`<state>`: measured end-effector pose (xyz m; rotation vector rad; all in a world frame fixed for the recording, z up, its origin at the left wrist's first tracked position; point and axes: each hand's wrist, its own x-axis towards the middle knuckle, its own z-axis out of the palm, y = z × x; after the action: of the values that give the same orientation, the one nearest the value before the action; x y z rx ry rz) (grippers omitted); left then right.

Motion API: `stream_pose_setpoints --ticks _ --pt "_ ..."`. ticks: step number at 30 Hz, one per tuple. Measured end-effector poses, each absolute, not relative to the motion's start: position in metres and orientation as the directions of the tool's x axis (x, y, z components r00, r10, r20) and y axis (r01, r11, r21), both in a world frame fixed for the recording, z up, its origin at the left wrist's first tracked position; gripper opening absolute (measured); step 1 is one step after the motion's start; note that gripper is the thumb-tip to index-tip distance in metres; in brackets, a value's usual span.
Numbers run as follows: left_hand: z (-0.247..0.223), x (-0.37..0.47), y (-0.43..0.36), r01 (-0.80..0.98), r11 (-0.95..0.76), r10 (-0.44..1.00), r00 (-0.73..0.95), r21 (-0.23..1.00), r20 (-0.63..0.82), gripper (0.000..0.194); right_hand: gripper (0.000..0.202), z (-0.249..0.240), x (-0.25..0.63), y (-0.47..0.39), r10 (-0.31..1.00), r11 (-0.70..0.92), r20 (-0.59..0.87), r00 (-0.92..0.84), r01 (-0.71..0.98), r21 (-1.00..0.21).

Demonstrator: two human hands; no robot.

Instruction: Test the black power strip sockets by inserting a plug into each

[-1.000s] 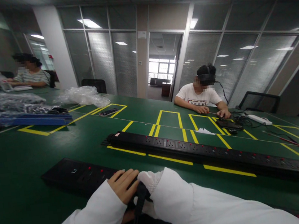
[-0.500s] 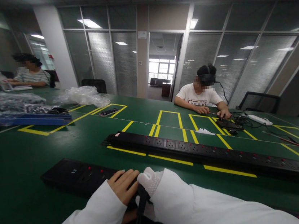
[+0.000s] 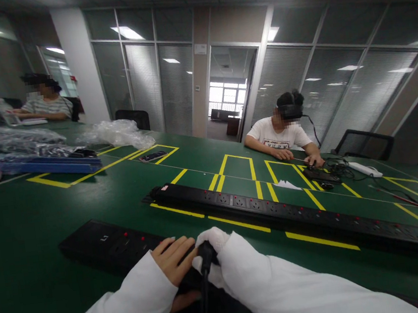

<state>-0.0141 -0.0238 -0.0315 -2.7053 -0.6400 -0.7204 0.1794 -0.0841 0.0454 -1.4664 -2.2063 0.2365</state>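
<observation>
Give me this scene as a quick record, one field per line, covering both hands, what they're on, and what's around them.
left hand: bare, holding the short black power strip
right hand: white-gloved, gripping a black plug with its cable hanging down
plug seated: cannot tell
beyond hands: long black power strip
surface: green table with yellow tape
far left: clear plastic wrap, phone
across table: seated person

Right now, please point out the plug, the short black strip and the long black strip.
Plug (image 3: 206,252), head view: black body.
Short black strip (image 3: 113,243), head view: top face.
Long black strip (image 3: 296,216), head view: socket face.
</observation>
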Motion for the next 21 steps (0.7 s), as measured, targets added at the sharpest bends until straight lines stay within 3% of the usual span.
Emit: stream_pose_setpoints --ticks 4,7,9,16,19,21 --pt "-0.020 -0.015 -0.030 0.478 -0.865 0.361 0.803 -0.151 0.474 0.061 0.024 0.050 0.182 -0.078 0.947 0.304 0.270 -0.172 0.749 -0.588" --pt "-0.014 -0.014 -0.032 0.494 -0.859 0.396 0.805 -0.131 0.442 0.069 0.029 0.059 0.186 -0.078 0.986 0.164 0.145 -0.078 0.528 -0.833" --pt "-0.013 -0.013 -0.033 0.500 -0.859 0.409 0.799 -0.109 0.440 0.069 0.038 0.067 0.192 -0.082 0.996 0.090 0.080 -0.040 0.427 -0.900" --pt "-0.019 -0.012 -0.030 0.495 -0.865 0.402 0.784 -0.086 0.473 0.075 0.052 0.080 0.228 -0.093 0.977 0.083 0.166 0.134 0.478 -0.875" --pt "-0.021 -0.006 -0.030 0.487 -0.867 0.377 0.781 -0.108 0.497 0.071 0.049 0.074 0.235 -0.089 0.962 0.146 0.261 0.076 0.666 -0.732" --pt "-0.022 0.002 -0.033 0.469 -0.874 0.344 0.783 -0.128 0.519 0.067 0.036 0.071 0.234 -0.088 0.966 0.168 0.259 -0.004 0.770 -0.615"
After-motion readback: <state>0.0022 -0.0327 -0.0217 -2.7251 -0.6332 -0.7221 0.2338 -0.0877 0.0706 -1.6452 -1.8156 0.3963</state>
